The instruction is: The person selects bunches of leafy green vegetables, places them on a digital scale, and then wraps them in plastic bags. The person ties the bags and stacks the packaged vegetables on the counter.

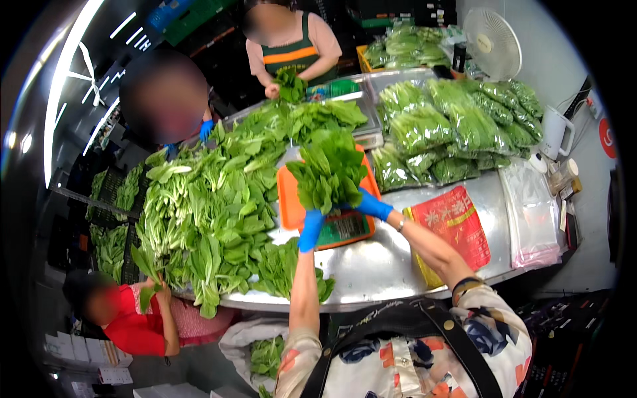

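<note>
My left hand (pixel 311 230) and my right hand (pixel 374 204), both in blue gloves, grip a bunch of leafy greens (pixel 328 174) from either side. The bunch is above an orange weighing scale (pixel 287 199), whose tray shows on its left and whose dark display panel (pixel 346 228) faces me. Leaves hide most of my fingertips. Left of the scale, a large heap of loose leafy greens (pixel 214 199) spreads over the metal table (pixel 358 273). A red and yellow printed bag (pixel 450 229) lies flat under my right forearm.
Bagged greens (pixel 448 124) are piled at the back right. Clear plastic bags (pixel 530 214) lie at the right edge, near a white kettle (pixel 556 132) and fan (pixel 492 45). Co-workers stand across the table and at the left. A white sack (pixel 244 343) holds greens below the table edge.
</note>
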Tool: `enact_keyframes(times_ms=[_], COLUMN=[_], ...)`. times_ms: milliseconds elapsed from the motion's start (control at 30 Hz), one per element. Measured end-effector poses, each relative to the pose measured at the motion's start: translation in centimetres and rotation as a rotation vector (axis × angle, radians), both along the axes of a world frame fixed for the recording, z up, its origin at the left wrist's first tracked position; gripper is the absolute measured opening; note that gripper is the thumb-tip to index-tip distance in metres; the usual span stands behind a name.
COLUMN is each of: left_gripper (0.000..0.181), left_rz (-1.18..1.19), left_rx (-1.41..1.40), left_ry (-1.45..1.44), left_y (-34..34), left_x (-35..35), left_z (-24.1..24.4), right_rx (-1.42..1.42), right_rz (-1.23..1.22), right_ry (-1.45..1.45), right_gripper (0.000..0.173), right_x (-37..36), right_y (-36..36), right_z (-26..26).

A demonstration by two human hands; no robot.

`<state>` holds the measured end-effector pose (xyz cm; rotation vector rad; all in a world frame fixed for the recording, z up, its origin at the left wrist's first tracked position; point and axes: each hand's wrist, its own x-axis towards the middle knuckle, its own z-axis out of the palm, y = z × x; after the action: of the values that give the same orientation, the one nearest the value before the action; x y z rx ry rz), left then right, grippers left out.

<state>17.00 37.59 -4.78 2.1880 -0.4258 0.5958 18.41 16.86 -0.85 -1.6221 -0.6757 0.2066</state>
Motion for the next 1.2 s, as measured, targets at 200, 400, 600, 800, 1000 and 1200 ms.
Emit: enact_keyframes(times_ms=[200, 400, 600, 800, 1000, 1200], left_gripper=[0.051, 0.059, 0.061, 0.064, 0.050, 0.070], left_rz=[-0.246, -0.401, -0.309, -0.037, 0.088, 0.109], left_rx=[-0.683, -0.878, -1.117, -0.659, -0.497, -0.685], left_ry=[0.245, 0.717, 0.779, 0.646, 0.727, 0.727], left_y=[-8.5, -22.6, -33.2, -34.4, -32.9, -34.1], left_x=[-4.7, -12.7, -18.2, -18.7, -19.0, -19.6], left_z=[7.2, 5.4, -1.1, -5.4, -2.9, -0.2], right_rx=[0.020, -0.101, -0.233, -0.208, -0.549, -0.733], right_rz=[-0.148, -0.409, -0.333, -0.315, -0.255, -0.215], right_ry=[0.015, 0.217, 0.591, 0.654, 0.459, 0.182], right_gripper=[0.065, 0.057, 0.057, 0.068, 0.073, 0.074], right_x=[-5.5, -17.1, -21.6, -22.1, -20.9, -20.6], right_y=[-5.3, -17.5, -27.5, -29.2, -29.6, -31.4], right_z=[4.0, 6.6, 1.7, -4.6, -3.6, -1.7])
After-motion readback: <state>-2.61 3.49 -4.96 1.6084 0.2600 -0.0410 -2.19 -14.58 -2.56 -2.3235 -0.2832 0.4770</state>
